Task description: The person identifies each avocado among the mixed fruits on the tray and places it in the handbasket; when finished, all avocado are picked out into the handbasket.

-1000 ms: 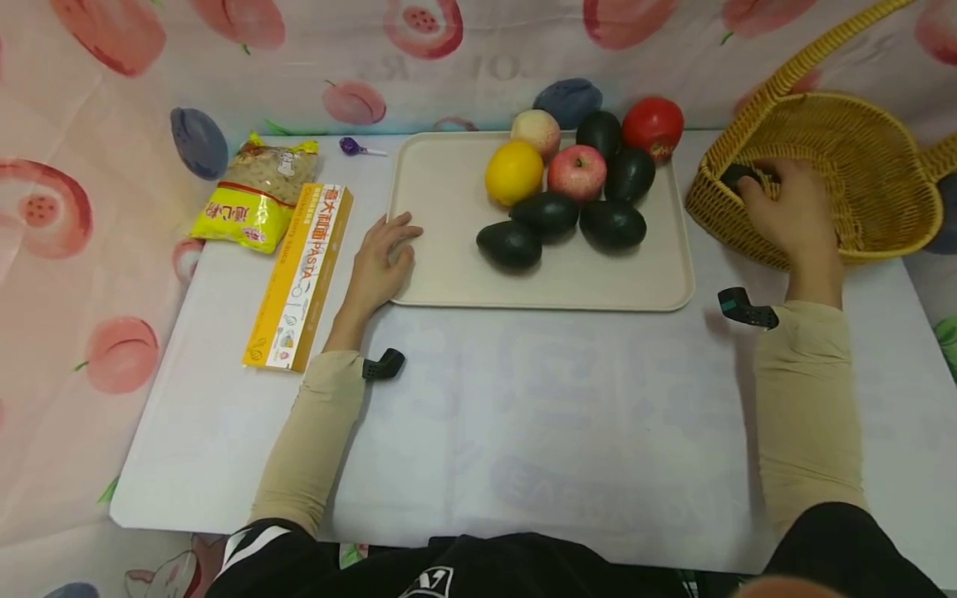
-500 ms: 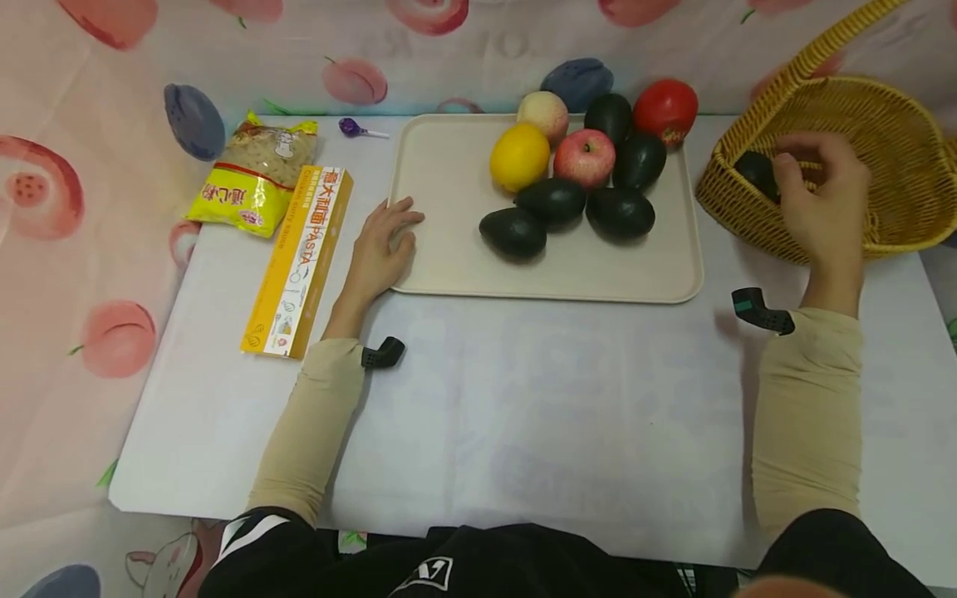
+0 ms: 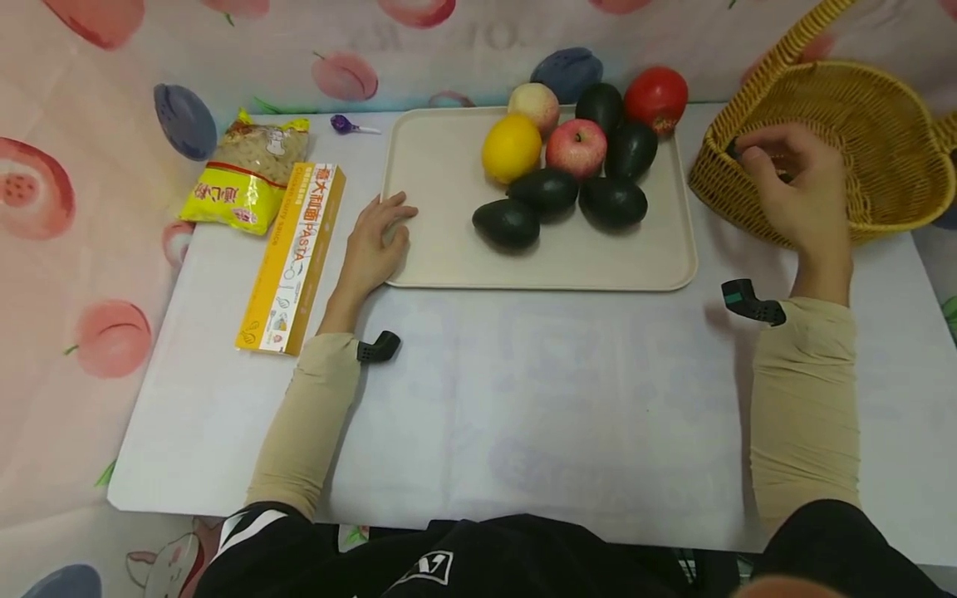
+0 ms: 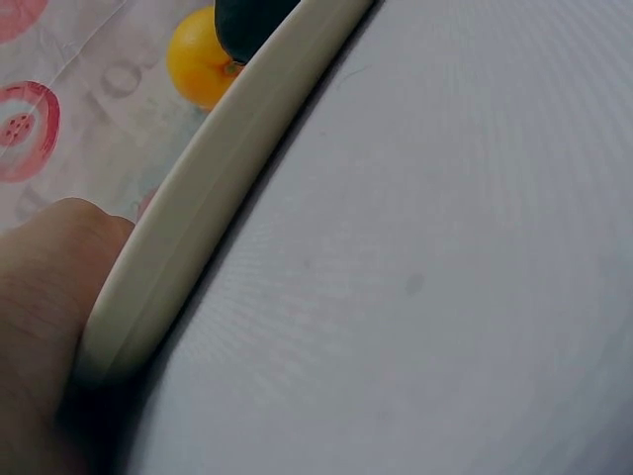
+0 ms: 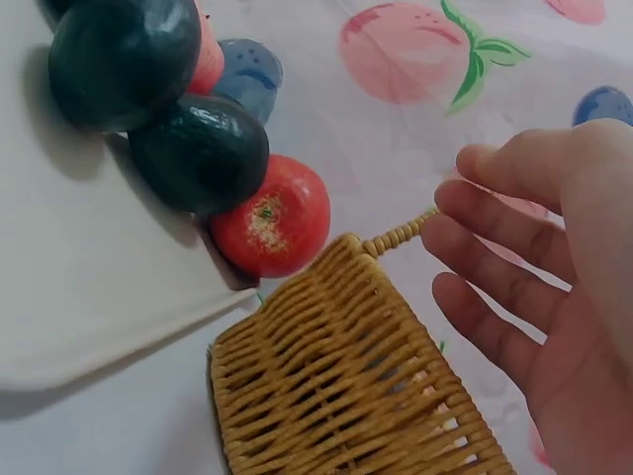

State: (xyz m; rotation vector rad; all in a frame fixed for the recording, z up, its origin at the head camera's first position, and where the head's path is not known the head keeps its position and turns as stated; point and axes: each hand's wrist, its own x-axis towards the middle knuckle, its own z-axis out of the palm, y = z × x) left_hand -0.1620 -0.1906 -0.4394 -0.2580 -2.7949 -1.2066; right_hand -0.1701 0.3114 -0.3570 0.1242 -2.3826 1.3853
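My left hand (image 3: 374, 245) rests on the left rim of the beige tray (image 3: 538, 278), its fingers lying over the edge. Inside the tray sit several dark avocados (image 3: 506, 225), a yellow lemon-like fruit (image 3: 512, 148), a red apple (image 3: 576, 149) and a pale peach (image 3: 534, 109). My right hand (image 3: 807, 187) is over the left side of the wicker basket (image 3: 890, 91). Loosely bent fingers with nothing between them show in the right wrist view. A dark avocado (image 3: 732, 149) in the basket is mostly hidden behind that hand.
A red pomegranate-like fruit (image 3: 656, 98) is at the tray's back right corner, close to the basket. On the left lie a yellow pasta box (image 3: 292, 257), a yellow-ended bag (image 3: 247, 174) and a purple lollipop (image 3: 344, 124). The basket's tall handle (image 3: 781, 58) arches upward.
My right hand has risen from deep in the basket, off the avocado, then shifted slightly left over it. The left hand stays at the tray's rim. The head view has shifted slightly.
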